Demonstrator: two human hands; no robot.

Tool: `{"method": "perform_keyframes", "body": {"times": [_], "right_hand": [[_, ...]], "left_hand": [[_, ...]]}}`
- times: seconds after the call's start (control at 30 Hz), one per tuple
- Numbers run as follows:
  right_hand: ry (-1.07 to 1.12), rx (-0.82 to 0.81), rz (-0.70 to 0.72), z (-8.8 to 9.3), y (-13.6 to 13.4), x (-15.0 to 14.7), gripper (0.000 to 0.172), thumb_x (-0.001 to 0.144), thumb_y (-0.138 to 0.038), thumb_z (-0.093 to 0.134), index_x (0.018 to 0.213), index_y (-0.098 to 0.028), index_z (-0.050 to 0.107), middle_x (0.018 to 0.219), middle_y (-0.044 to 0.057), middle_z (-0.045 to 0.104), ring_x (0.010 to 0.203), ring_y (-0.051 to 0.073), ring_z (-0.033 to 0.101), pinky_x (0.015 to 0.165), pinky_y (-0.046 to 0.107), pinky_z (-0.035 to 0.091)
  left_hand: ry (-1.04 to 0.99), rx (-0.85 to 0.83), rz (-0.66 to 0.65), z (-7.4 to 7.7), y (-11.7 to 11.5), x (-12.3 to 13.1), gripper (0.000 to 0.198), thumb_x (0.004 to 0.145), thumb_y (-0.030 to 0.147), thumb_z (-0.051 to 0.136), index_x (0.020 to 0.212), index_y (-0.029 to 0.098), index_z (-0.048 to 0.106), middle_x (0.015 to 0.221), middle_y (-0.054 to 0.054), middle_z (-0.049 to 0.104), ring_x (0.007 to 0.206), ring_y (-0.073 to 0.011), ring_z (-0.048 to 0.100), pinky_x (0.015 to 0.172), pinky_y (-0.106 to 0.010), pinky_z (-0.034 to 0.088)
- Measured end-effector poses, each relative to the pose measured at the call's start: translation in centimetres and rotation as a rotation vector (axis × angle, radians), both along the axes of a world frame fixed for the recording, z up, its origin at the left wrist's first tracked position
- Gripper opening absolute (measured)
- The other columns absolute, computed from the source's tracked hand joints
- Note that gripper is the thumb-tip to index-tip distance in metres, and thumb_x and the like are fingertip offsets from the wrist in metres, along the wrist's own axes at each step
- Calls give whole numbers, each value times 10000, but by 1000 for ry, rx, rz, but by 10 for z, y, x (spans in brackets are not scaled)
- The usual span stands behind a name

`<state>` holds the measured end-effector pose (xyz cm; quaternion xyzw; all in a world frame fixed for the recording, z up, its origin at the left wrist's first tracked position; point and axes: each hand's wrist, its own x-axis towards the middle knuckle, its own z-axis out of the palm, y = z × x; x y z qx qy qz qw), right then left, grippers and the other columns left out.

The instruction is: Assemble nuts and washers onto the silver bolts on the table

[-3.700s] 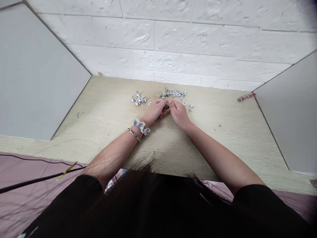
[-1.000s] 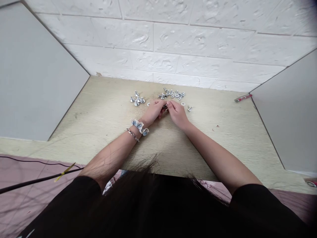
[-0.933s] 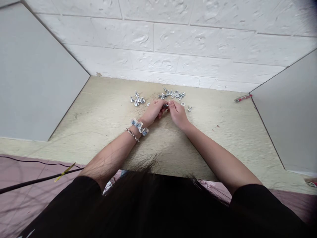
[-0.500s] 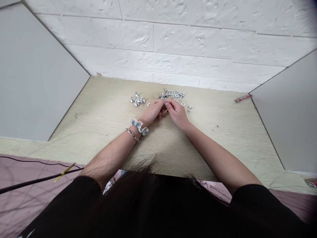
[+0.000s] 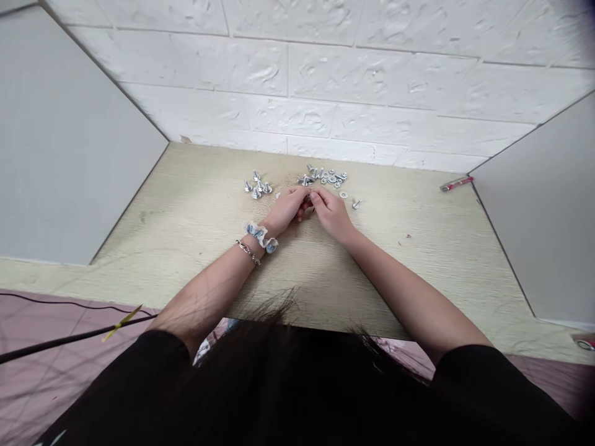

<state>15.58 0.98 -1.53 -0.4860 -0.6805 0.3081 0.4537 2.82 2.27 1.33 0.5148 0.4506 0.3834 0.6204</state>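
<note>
My left hand and my right hand meet at the fingertips over the middle of the tabletop. Both are closed, pinching a small metal piece that the fingers mostly cover, so its kind is hard to make out. Left of my hands stand several bolts with washers and nuts on them, heads down. Just beyond my fingertips lies a loose heap of silver bolts, nuts and washers. A single washer and one bolt rest right of my right hand. Another washer is partly hidden by my left hand.
The pale wooden tabletop ends at a white brick wall. Grey panels rise at the left and right. A red-and-silver tool lies against the right panel. Small brown crumbs dot the surface.
Both hands stay in nearly the same place. Only slight finger movement shows around the small metal piece, and my left hand covers a little more of the washer beside it.
</note>
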Motion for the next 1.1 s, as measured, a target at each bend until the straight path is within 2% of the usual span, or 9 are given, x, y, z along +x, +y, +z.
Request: {"method": "perform_keyframes", "body": {"times": [0.07,0.2,0.27,0.43,0.6,0.73,0.9,1.1], "right_hand": [[9,-5,-5,0,0,0,285,914,-416,382,747,-212,488,704,2,597,689,153,557,689,320,448],[39,8,-4,-1,0,0,170,889,-378,445,942,-224,492,797,4,614,651,143,541,651,319,456],[25,17,9,-1,-1,-1,168,859,-329,496,993,-229,483,842,4,618,640,133,537,648,316,460],[34,-23,38,-1,0,-1,126,861,-277,469,965,-225,517,786,-6,615,713,142,579,715,327,472],[21,-38,42,-3,2,1,208,895,-401,441,881,-219,540,762,-1,620,732,151,587,737,337,465],[17,-26,40,-2,1,0,306,908,-485,394,835,-220,530,748,3,614,728,154,582,724,332,468],[35,-4,50,-3,-1,-2,204,876,-376,484,1019,-232,499,834,12,632,788,159,599,763,342,478],[24,-2,33,0,-1,-2,116,874,-300,453,949,-233,510,793,-4,631,712,148,584,724,339,483]], "left_hand": [[-3,7,-20,1,0,0,281,827,225,448,553,173,407,497,52,382,382,-35,333,367,-181,267],[-56,6,37,-1,1,-1,278,832,252,448,568,175,404,492,59,379,377,-38,329,359,-183,274],[-74,5,60,-2,2,-1,266,834,239,438,578,173,413,489,61,380,376,-39,337,361,-182,281],[-11,32,2,-2,2,-1,255,833,199,450,581,164,444,488,54,404,381,-38,363,368,-180,288],[10,19,-31,-1,2,-2,267,834,191,452,569,160,450,490,51,412,383,-33,360,376,-176,292],[13,26,0,-2,1,0,289,843,211,441,557,167,424,479,53,400,380,-36,349,371,-177,288],[-88,-13,68,-5,4,-1,282,857,246,428,584,179,403,482,60,381,371,-43,336,364,-181,283],[-43,-5,37,-5,4,-1,262,841,248,442,591,171,442,499,56,391,378,-40,346,361,-180,284]]}}
